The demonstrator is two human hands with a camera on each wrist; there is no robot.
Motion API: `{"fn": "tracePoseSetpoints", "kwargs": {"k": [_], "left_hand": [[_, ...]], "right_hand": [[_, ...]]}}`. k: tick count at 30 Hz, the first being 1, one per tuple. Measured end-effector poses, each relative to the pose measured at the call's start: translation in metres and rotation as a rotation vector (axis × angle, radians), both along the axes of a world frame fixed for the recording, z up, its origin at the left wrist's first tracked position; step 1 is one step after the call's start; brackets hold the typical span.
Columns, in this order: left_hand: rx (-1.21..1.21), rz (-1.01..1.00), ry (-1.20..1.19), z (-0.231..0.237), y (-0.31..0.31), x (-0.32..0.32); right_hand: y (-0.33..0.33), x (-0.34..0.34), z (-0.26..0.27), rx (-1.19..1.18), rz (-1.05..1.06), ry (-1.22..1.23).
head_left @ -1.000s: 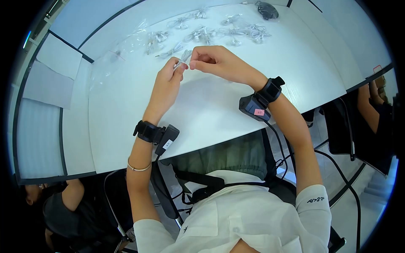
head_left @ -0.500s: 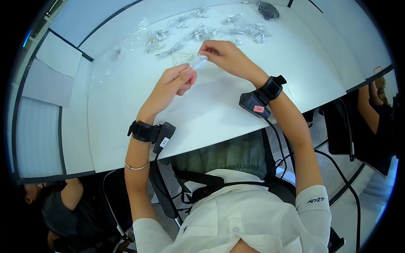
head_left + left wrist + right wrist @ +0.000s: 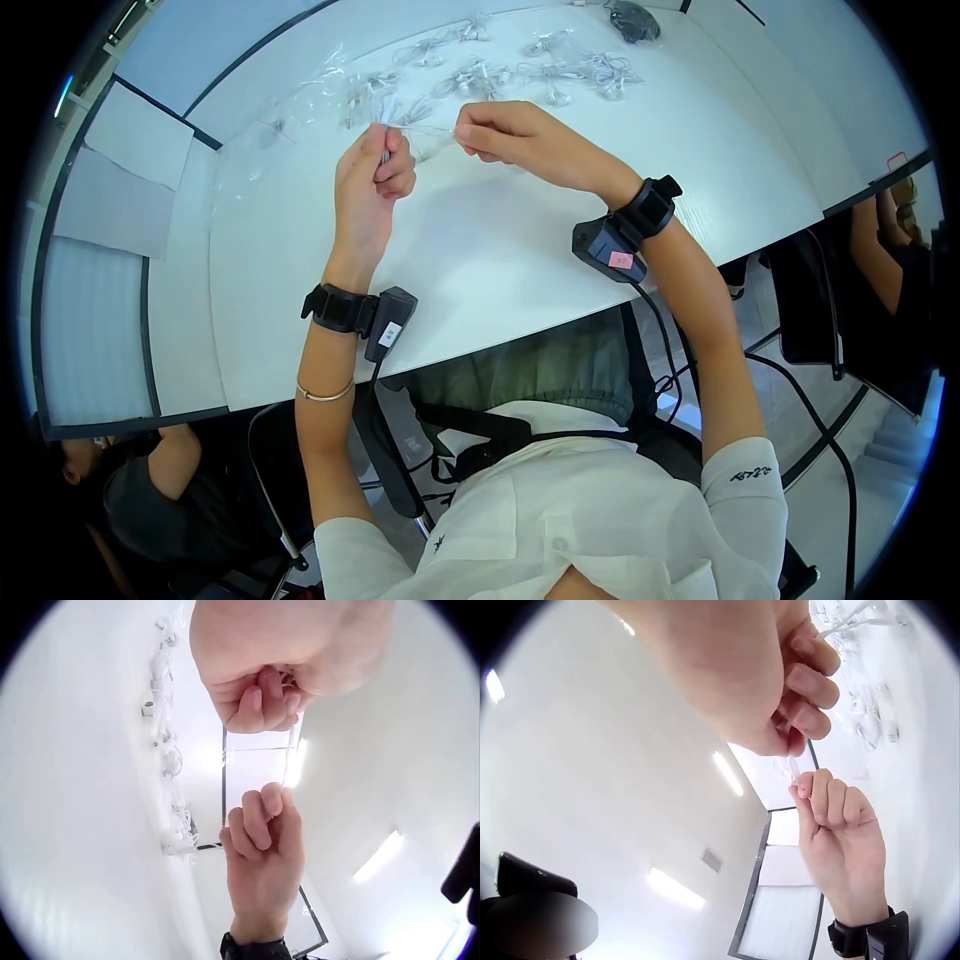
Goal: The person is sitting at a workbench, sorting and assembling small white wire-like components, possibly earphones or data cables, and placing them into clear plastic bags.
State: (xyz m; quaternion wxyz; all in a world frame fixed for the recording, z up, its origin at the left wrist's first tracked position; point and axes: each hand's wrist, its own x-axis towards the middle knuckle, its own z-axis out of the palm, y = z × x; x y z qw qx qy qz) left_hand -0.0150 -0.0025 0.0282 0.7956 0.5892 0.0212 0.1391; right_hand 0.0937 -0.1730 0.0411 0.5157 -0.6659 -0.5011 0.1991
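Note:
My left hand (image 3: 370,190) grips a folded bundle of white cable (image 3: 388,107), whose loops stick up past the thumb. From it a thin white strand (image 3: 425,128) runs across to my right hand (image 3: 525,145), whose thumb and fingertips pinch it. Both hands are raised over the table, a short gap apart. In the left wrist view the strand (image 3: 289,754) spans straight between the curled fingers of both hands. The right wrist view has the left hand (image 3: 840,814) below the right; most of the bundle is hidden by fingers there.
Several coiled white cables (image 3: 480,78) lie along the far part of the white table (image 3: 560,250). Clear plastic wrapping (image 3: 265,135) lies at the left, and a dark bagged item (image 3: 633,24) sits at the far right corner. Low partitions (image 3: 150,60) surround the tabletop.
My left hand first dropped slightly, then moved up and left with the bundle, away from the right hand. The strand now stretches between them; the right hand has barely shifted.

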Motion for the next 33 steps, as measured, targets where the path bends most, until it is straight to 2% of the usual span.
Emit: {"fn": "tracePoseSetpoints", "kwargs": {"k": [4, 7, 10, 16, 19, 22, 25, 28, 29, 33], "left_hand": [[-0.039, -0.034, -0.025, 0.002, -0.001, 0.000], [-0.089, -0.087, -0.047, 0.001, 0.000, -0.001], [-0.112, -0.112, -0.032, 0.000, 0.002, -0.001], [-0.064, -0.046, 0.036, -0.003, 0.002, 0.001], [0.022, 0.010, 0.057, -0.004, 0.002, 0.001], [0.158, 0.058, 0.062, -0.005, -0.002, 0.000], [0.299, 0.052, 0.071, -0.007, -0.006, 0.000], [0.406, 0.053, 0.048, -0.008, -0.009, -0.002], [0.449, 0.069, 0.037, -0.008, -0.012, -0.002], [0.631, 0.131, -0.015, -0.011, -0.016, -0.003]], "right_hand": [[0.002, 0.000, -0.005, 0.108, 0.076, 0.044], [-0.001, 0.000, 0.000, -0.017, -0.025, -0.172], [0.002, 0.002, -0.006, -0.006, -0.117, -0.327], [0.002, 0.006, -0.006, 0.014, -0.192, -0.390], [0.002, 0.009, -0.008, 0.008, -0.201, -0.375], [0.001, 0.008, -0.010, -0.107, -0.138, -0.320], [0.005, 0.009, -0.022, -0.054, 0.061, -0.188], [0.005, 0.003, -0.017, 0.025, 0.159, -0.032], [0.007, 0.001, -0.018, 0.065, 0.160, 0.075], [0.010, 0.010, -0.016, 0.065, 0.219, 0.163]]}}
